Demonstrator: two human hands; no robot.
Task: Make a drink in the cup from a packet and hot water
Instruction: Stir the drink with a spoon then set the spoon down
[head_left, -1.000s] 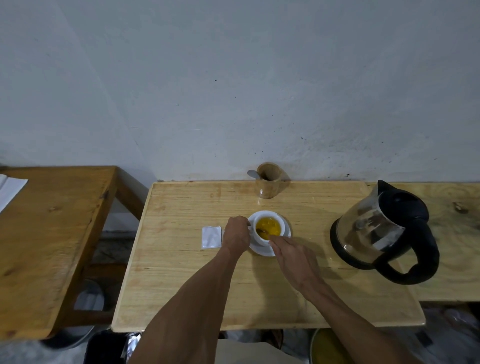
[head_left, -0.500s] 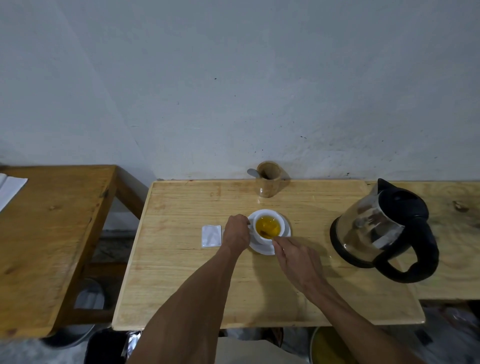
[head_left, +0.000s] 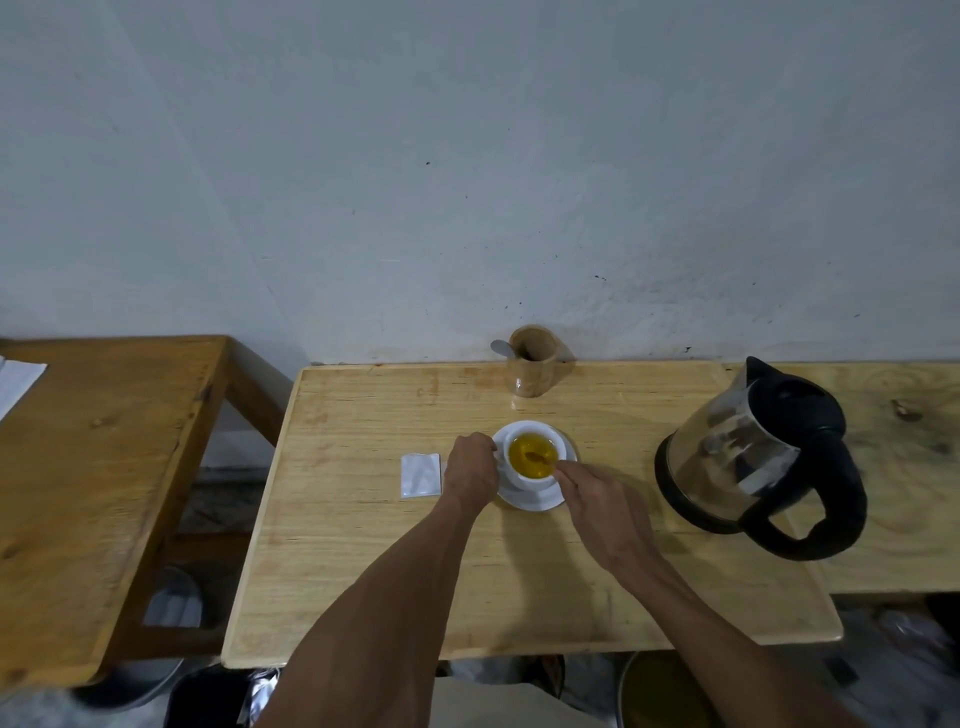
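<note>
A white cup (head_left: 535, 478) full of yellow liquid stands on a white saucer (head_left: 535, 499) in the middle of the light wooden table (head_left: 519, 587). My left hand (head_left: 470, 467) grips the cup at its left side, where the handle is hidden. My right hand (head_left: 597, 504) pinches a spoon (head_left: 537, 458) whose bowl sits in the liquid. A flat white packet (head_left: 420, 475) lies on the table just left of my left hand. The glass kettle (head_left: 753, 457) with black lid and handle stands to the right.
A wooden holder (head_left: 535, 364) with a spoon in it stands at the table's back edge by the wall. A darker wooden table (head_left: 104, 467) with white paper (head_left: 15, 379) stands to the left, across a gap. Another wooden surface (head_left: 909, 493) adjoins on the right.
The spoon's bowl has shifted a little inside the cup as my right hand moved slightly. My left hand and the cup have stayed put.
</note>
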